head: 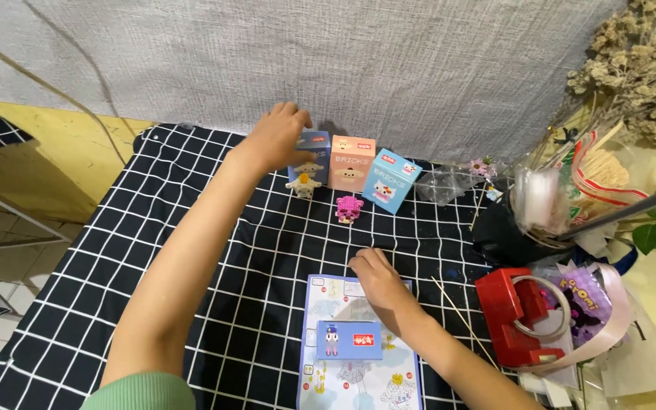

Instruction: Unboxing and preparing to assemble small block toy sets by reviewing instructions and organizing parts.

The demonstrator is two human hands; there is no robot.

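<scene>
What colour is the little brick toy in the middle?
The little brick toy is pink, seen best in the head view.

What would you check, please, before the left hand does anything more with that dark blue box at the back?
1. Left hand on the dark blue box: ok, resting on its top.
2. Grip closed around it: cannot tell.
3. Box upright: ok.
4. Small white figure clear of the box: not ok, right in front.
5. Peach box apart: not ok, close alongside.
6. Right hand steady on the instruction sheet: ok.
</scene>
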